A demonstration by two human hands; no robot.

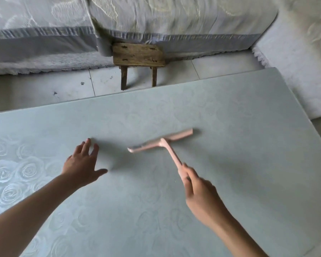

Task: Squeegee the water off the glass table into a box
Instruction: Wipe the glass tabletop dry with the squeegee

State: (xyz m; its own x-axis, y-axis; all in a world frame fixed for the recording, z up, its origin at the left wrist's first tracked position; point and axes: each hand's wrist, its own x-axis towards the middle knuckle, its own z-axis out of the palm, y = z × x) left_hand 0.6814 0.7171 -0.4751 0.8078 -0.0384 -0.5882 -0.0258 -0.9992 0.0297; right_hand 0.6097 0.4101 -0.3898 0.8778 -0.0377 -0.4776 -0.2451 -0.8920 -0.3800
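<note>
A pale green glass table (230, 182) with a faint rose pattern fills most of the view. My right hand (200, 193) grips the handle of a pink squeegee (161, 142), whose blade lies across the middle of the table. The squeegee looks a little blurred. My left hand (83, 164) hovers or rests flat over the table to the left of the blade, fingers spread and holding nothing. No box is in view, and I cannot make out water on the glass.
A small wooden stool (137, 56) stands on the tiled floor (63, 86) beyond the table's far edge. Behind it runs a sofa with a grey patterned cover (156, 19), continuing along the right side (295, 71).
</note>
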